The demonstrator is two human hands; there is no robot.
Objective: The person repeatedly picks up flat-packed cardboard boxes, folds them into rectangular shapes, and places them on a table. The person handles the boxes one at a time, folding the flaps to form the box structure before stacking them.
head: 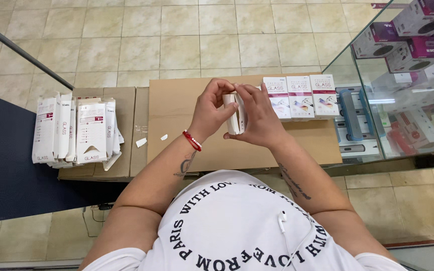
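A beige tiled floor (126, 40) surrounds the cardboard tabletop (187, 145); a slim white box (236, 114) is enclosed by left grip (209, 113) and right grip (259, 120).

I see bright, even light, soft shadows, sharp focus; white glare streaks the glass display case (403, 100); edges bend slightly.
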